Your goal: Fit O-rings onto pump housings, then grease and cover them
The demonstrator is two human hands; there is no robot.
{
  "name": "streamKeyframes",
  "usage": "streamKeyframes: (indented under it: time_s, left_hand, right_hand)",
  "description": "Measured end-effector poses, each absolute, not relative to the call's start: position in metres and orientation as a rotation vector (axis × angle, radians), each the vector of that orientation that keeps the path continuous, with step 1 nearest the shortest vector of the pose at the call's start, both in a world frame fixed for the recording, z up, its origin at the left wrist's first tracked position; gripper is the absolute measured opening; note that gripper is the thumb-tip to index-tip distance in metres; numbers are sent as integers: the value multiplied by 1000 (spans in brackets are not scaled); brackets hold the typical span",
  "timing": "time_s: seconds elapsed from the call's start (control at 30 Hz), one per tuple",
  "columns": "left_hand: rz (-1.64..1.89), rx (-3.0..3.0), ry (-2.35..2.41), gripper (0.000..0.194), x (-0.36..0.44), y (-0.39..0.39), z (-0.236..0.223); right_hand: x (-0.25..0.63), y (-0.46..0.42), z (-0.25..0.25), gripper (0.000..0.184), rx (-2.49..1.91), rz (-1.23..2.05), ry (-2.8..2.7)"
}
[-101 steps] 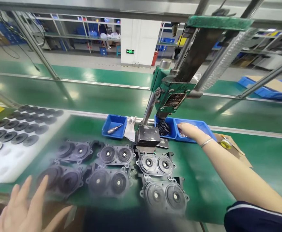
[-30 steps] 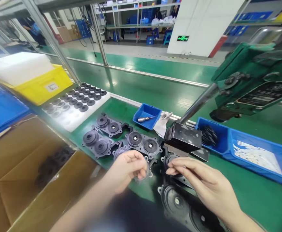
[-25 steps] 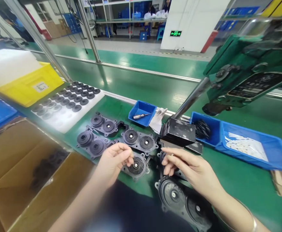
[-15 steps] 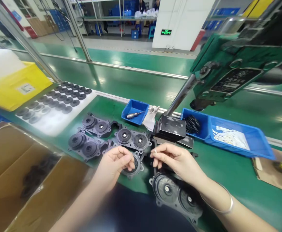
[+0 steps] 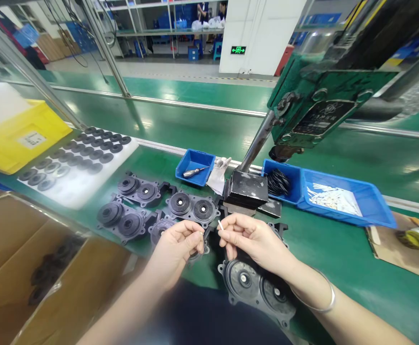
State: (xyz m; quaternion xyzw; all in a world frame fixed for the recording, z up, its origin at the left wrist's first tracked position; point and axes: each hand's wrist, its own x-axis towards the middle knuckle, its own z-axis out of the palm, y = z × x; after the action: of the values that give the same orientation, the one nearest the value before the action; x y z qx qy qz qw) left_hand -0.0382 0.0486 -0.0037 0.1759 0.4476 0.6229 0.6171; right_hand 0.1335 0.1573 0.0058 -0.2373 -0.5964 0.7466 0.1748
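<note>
My right hand (image 5: 253,238) pinches a small white pin (image 5: 220,225) between thumb and fingers, held above the green bench. My left hand (image 5: 178,245) is curled just left of it, fingertips pinched over a dark round plastic part (image 5: 198,251) that shows below the fingers; whether it grips that part is unclear. Several black twin-disc plastic housings lie around the hands, one (image 5: 255,285) right below my right wrist, another (image 5: 192,207) just beyond my left hand.
A green hand press (image 5: 313,108) with a black base block (image 5: 246,189) stands behind the hands. Blue bins hold a tool (image 5: 194,166), black rings (image 5: 280,181) and white pins (image 5: 331,197). A white foam tray of black discs (image 5: 76,163), a yellow bin (image 5: 22,136) and a cardboard box (image 5: 47,268) sit left.
My right hand came back from the blue bin and now holds a white pin near my left hand. My left hand closed over a round part. The view swung left, then right.
</note>
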Motion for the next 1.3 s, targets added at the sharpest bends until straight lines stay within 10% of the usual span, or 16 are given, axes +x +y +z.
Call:
streamKeyframes:
  time_s: [0.87, 1.3]
  left_hand:
    - [1407, 586, 1181, 23, -42, 53, -7]
    - [1737, 553, 917, 12, -38, 46, -8]
  right_hand:
    - [130, 145, 13, 21, -516, 1113, -2473]
    - [112, 133, 11, 31, -735, 1629, -2258]
